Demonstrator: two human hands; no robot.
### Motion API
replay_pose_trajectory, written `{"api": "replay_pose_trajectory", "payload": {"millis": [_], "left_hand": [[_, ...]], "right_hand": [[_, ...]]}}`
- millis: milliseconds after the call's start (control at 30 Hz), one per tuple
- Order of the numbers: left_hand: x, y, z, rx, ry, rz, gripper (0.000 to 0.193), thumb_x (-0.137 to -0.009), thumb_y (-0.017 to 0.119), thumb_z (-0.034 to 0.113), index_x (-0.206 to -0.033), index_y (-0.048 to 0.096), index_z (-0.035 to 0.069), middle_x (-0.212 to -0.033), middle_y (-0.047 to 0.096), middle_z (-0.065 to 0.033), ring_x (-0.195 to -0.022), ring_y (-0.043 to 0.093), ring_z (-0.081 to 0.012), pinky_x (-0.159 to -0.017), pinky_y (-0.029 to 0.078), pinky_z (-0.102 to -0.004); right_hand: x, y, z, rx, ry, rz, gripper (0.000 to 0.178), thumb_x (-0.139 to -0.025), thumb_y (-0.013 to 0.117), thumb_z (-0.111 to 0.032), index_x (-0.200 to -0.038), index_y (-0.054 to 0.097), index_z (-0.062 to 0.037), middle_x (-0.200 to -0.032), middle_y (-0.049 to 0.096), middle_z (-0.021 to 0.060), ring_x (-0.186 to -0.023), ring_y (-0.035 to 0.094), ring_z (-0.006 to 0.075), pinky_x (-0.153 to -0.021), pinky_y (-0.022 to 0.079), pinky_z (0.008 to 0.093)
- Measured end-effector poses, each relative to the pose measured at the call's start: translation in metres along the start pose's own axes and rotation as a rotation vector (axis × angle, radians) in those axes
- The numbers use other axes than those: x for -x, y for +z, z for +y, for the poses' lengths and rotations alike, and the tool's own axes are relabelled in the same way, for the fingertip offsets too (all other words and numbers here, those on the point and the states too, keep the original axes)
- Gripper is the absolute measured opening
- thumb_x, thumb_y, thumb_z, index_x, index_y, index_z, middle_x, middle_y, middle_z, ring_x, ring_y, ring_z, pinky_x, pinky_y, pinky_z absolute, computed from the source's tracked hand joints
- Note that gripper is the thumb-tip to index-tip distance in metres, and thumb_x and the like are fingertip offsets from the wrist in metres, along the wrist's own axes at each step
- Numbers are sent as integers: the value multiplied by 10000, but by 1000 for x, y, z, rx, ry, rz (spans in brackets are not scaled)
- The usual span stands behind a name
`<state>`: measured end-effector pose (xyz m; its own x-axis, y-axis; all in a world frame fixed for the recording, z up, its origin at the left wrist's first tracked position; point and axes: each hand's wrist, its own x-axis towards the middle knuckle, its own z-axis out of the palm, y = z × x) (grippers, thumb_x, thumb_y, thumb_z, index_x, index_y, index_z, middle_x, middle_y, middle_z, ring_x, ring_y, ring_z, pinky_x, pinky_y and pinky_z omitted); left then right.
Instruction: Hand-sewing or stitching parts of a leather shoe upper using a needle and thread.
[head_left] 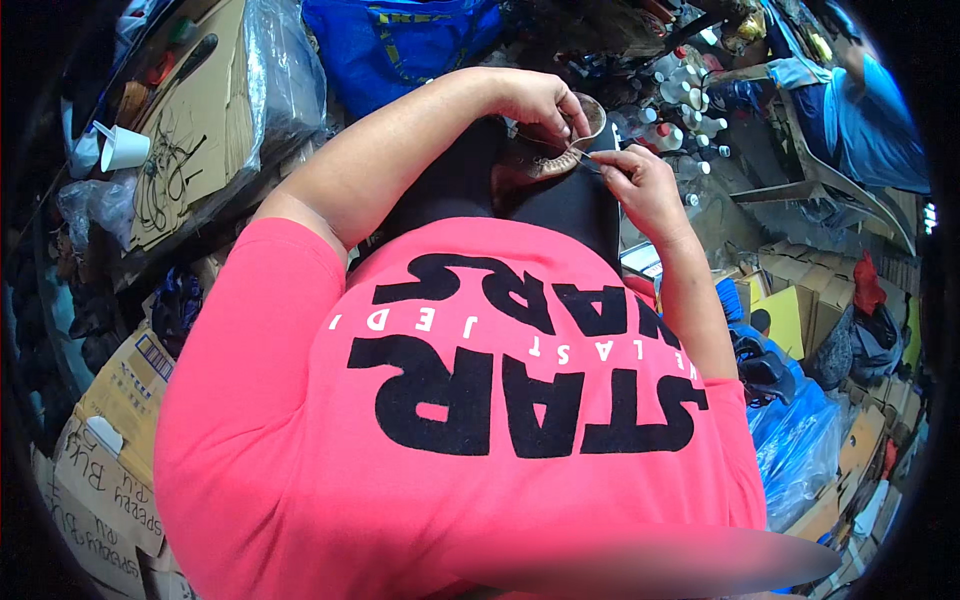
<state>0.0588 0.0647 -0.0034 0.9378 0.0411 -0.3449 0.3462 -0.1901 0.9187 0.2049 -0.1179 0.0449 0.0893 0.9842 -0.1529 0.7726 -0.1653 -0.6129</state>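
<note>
Brown shoe (526, 166) on worker's lap (578, 208), btwn hands. R hand (640, 188) pinches thin tool (590, 163) by shoe edge; L hand (550, 108) curled over shoe (grip: can't tell). Pale stitching (556, 163) done along part of edge; rest hidden, amt. left unclear.

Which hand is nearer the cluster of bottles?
Right. The right hand is just left of and below the bottles in the picture; the left hand is farther left, at the brown shoe.
</note>
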Motion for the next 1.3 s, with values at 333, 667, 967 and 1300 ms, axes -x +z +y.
{"api": "replay_pose_trajectory", "payload": {"millis": [333, 667, 967, 1300], "left_hand": [[-8, -1, 8, -226, 77, 58, 286, -790, 643, 115, -1073, 614, 82, -879, 628, -31, -854, 583, -149, -794, 462, -292], [-19, -9, -4, -243, 92, 0, 465, -680, 752, 127, -1117, 593, 110, -1089, 557, -91, -1034, 517, -225, -896, 407, -341], [-14, -7, -1, -259, 84, 66, 475, -662, 763, 129, -1115, 619, 124, -1093, 544, -114, -1051, 525, -272, -910, 414, -344], [3, 7, 3, -410, 58, 392, 375, -668, 700, 78, -1037, 643, 113, -1077, 532, -133, -1062, 510, -307, -907, 421, -359]], "right_hand": [[-16, 4, 14, -23, -31, -29, 203, -794, 636, -112, -988, 692, -108, -825, 596, 99, -783, 597, 231, -712, 462, 308], [-38, 9, 48, -529, 12, -251, 193, -827, 609, -54, -995, 700, -87, -885, 585, 24, -881, 534, 130, -804, 415, 246], [-42, 3, 53, -512, -28, -265, 191, -842, 601, -54, -1014, 683, -52, -931, 586, 21, -940, 528, 123, -853, 394, 243], [-27, 22, 26, -271, -40, 6, 135, -775, 692, -114, -907, 701, -86, -747, 561, 32, -738, 524, 120, -665, 422, 251]]}}
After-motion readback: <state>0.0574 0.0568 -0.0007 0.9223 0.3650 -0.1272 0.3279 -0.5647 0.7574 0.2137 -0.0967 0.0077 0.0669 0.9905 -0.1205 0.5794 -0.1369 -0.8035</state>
